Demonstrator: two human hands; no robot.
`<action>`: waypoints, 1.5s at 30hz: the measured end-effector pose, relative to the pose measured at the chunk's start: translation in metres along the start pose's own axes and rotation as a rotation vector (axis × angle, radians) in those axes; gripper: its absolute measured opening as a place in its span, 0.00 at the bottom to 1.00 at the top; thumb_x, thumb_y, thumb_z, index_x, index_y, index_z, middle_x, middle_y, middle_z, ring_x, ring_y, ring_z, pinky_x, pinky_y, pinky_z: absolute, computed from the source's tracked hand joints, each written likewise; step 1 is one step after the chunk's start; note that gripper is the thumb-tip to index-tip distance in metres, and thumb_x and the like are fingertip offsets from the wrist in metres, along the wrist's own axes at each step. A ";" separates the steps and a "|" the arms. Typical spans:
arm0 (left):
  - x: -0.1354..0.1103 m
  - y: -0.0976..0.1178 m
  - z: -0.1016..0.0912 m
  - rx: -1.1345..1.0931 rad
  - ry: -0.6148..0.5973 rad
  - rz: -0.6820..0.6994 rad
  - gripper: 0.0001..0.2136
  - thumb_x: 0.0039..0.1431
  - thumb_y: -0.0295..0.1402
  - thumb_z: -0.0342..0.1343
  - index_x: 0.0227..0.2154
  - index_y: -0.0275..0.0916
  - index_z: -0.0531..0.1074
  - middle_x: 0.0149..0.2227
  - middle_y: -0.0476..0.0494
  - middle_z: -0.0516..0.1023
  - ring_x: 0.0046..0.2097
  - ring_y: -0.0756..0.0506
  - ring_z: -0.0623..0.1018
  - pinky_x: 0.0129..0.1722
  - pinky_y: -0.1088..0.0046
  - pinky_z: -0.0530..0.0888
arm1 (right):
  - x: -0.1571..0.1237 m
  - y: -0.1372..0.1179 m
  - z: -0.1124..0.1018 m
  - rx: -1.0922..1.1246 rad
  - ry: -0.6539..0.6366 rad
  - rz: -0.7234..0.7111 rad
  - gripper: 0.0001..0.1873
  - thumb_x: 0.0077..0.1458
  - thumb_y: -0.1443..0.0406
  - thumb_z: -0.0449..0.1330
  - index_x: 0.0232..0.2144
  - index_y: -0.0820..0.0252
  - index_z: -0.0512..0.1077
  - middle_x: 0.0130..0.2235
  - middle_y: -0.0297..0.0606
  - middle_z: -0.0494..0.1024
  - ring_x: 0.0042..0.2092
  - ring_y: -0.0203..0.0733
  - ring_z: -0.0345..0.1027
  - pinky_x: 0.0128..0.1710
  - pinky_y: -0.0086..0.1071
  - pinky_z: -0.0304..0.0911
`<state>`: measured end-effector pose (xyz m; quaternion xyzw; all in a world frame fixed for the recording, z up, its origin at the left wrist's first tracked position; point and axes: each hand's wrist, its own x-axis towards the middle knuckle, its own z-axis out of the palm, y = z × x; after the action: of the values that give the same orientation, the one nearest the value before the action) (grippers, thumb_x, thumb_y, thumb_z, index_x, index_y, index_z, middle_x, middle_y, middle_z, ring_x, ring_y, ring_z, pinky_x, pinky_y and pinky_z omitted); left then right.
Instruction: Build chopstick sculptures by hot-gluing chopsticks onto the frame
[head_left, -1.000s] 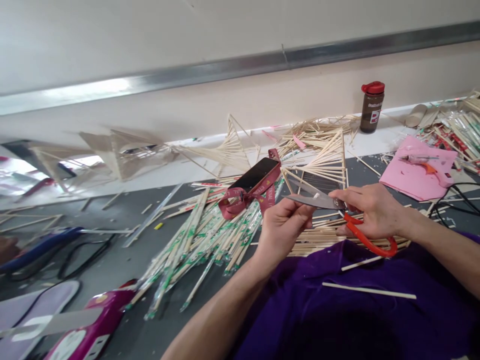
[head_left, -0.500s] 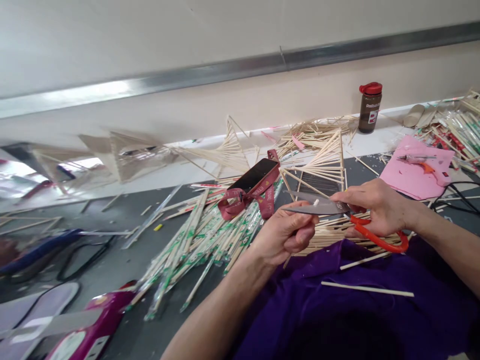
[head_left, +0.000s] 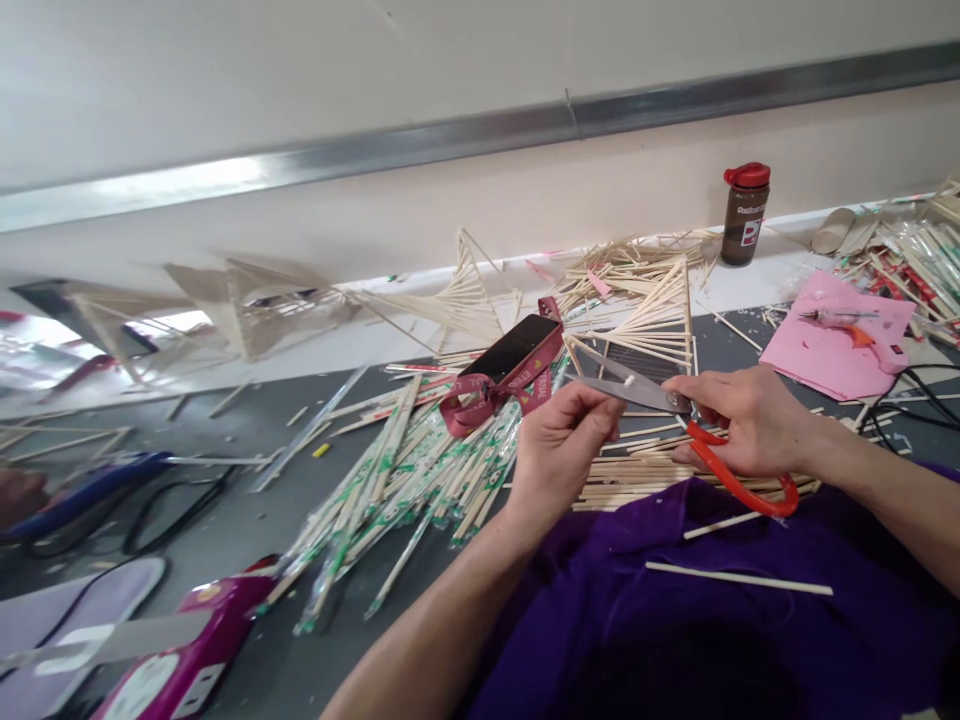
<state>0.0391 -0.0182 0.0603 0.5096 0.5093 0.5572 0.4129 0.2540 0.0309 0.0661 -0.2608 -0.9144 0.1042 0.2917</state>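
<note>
Two loose sticks (head_left: 739, 578) lie on the purple cloth (head_left: 570, 610) nearest the wearer, over the near edge of the tabletop (head_left: 251, 540). Just beyond, the right hand (head_left: 739, 420) is clamped on orange-handled scissors (head_left: 649, 396), their blades parted. The left hand (head_left: 566, 440) is pinched around a pale stick (head_left: 628, 381), mostly hidden, its tip showing between those blades; the two hands are apart but near each other. Below them, bare sticks (head_left: 615, 485) lie side by side along the near edge. To their left spread wrapped chopsticks (head_left: 390, 500), with a phone (head_left: 510, 350) and a red lanyard (head_left: 517, 381) beyond. Toward the right edge, a glue gun (head_left: 862, 336) rests on pink paper (head_left: 799, 350). Near the far edge stands a fanned stick frame (head_left: 660, 325); farther back, a red-lidded bottle (head_left: 744, 225) stands upright before the wall (head_left: 525, 200).
</note>
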 end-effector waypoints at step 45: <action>0.003 0.020 -0.004 -0.324 -0.335 -0.486 0.22 0.38 0.47 0.71 0.18 0.33 0.68 0.12 0.55 0.63 0.11 0.61 0.49 0.11 0.84 0.44 | 0.001 0.015 -0.011 0.148 -0.057 -0.132 0.13 0.54 0.62 0.59 0.41 0.61 0.73 0.26 0.30 0.72 0.24 0.29 0.58 0.25 0.25 0.51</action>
<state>0.0357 -0.0182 0.0808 0.3857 0.4458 0.4246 0.6872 0.2663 0.0449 0.0703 -0.1745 -0.9273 0.1593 0.2903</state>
